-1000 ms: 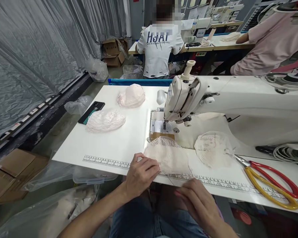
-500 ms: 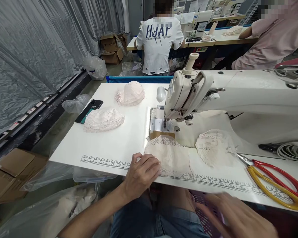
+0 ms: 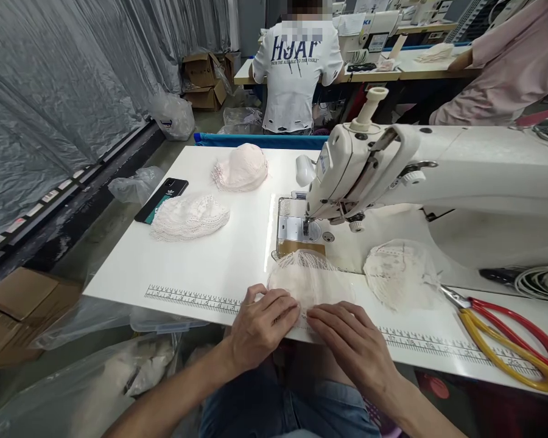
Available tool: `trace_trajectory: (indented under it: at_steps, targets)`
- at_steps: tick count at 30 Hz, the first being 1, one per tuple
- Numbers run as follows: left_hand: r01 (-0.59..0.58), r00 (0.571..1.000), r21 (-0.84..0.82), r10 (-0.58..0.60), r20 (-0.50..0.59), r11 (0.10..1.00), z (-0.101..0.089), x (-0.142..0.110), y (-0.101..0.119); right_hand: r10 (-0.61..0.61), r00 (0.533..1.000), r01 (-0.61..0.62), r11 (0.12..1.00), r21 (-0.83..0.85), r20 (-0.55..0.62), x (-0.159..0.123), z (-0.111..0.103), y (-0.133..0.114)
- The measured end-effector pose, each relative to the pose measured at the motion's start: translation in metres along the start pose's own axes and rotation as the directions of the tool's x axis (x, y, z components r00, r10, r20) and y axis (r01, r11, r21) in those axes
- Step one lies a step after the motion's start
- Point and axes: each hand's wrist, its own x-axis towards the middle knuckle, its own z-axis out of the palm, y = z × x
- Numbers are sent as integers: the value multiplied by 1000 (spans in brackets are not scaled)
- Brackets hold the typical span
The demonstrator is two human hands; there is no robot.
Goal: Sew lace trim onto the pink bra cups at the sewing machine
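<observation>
Both hands (image 3: 265,322) (fingers curled) touching pale lace fabric (image 3: 308,280), side by side

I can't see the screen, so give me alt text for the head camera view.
The left hand and right hand rest on a sheer lace piece at the table's front edge, before a white sewing machine. Red-and-yellow scissors lie to the right; two pale lace piles and a phone lie to the left.

The right-hand coworker's pink shirt (image 3: 516,73) is running off the edge — the sewing machine (image 3: 484,158) too, its far end escaping view.
</observation>
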Motion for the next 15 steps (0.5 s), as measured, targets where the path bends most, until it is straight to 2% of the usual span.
trace_trajectory:
  at_steps: [9, 15]
  targets:
    - [-14, 1000, -60, 15, 16, 998, -2, -1, 0, -45, 999, 45, 998, 41, -4, -3, 4, 4]
    - [-23, 999, -83, 25, 24, 996, -4, 0, 0, 15, 999, -17, 999, 35, 49, -3, 3, 5]
